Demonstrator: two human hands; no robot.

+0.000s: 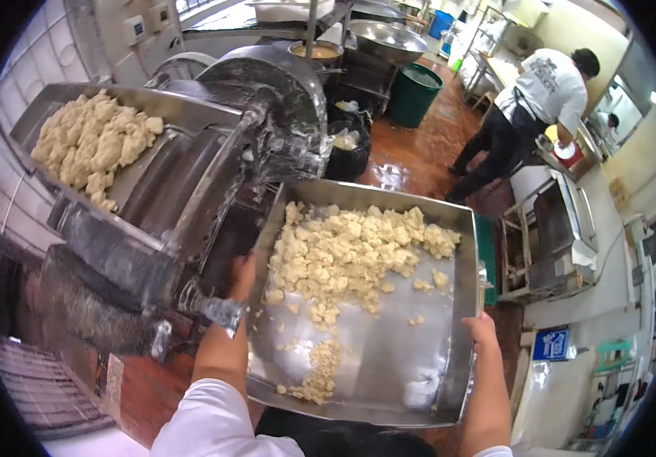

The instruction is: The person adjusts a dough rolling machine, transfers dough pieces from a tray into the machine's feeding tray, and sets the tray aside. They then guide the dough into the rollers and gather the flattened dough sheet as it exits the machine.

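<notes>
A: Where is the metal tray (396, 365)?
B: Between the two sets of fingers, held in front of the person's body, with its sides raised all round.

A: And what lies in it?
B: Crumbly, pale dough pieces (343, 251). Most are heaped beyond the fingers, toward the far wall and the left; a looser trail runs down nearer the body, and the tray's bare metal shows beside the right fingers.

A: How do the fingers stand?
B: Those of the right hand (482, 333) are curled round the tray's right rim. Those of the left hand (243, 276) grip its left side, though their tips are hard to make out.

A: What is left of the left fingers?
B: A floury machine (275, 99) with rollers (183, 179); a lumpy dough mass (96, 141) rests in its metal trough (191, 104).

A: And farther out?
B: Well beyond the fingers, a green bin (415, 95) stands on the reddish floor (396, 160). Far past the right fingers, another person (545, 87) in a white shirt bends over a red container (568, 156).
</notes>
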